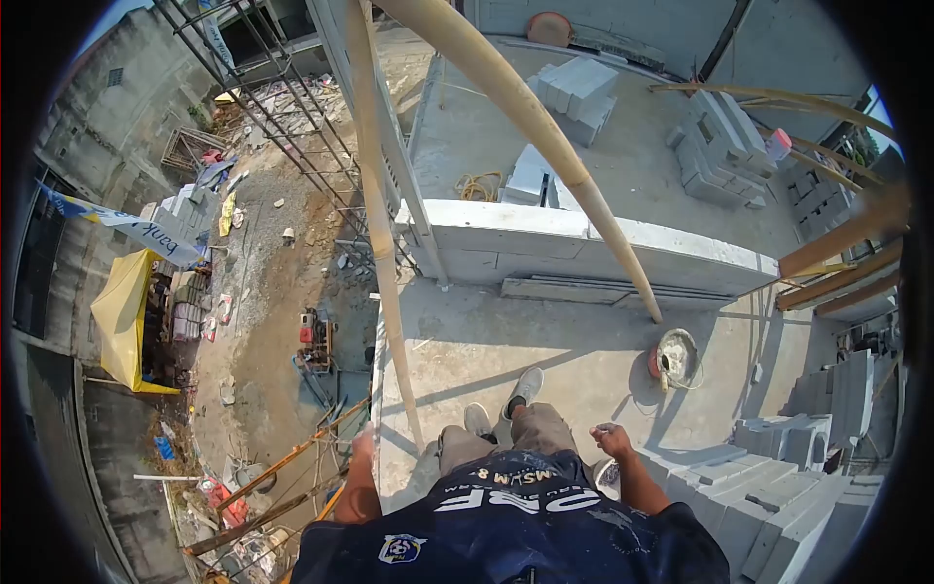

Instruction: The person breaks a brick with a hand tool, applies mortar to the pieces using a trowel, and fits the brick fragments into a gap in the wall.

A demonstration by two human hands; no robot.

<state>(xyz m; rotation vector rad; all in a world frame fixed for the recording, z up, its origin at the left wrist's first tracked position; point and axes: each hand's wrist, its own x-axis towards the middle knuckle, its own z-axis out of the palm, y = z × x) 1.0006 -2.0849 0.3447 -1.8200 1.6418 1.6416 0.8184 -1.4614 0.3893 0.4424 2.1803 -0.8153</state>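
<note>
My right hand (611, 440) is at my right side with its fingers curled in. What they hold, if anything, I cannot make out. Just below it, partly covered by my shirt, shows the rim of a round container (607, 475). On the other side, my left hand (363, 445) hangs low near the floor's edge, its fingers blurred. A slanting bamboo pole (394, 321) stands ahead of that hand. Farther forward on the right, a bucket (678, 356) with pale, mortar-like material rests on the concrete floor (545, 341).
A low block wall (584, 248) crosses ahead, with a thick bamboo pole (545, 131) leaning over it. Stacked light blocks (749, 501) stand close on my right. The floor drops off at left to a lower yard (263, 292) with a red machine (311, 333).
</note>
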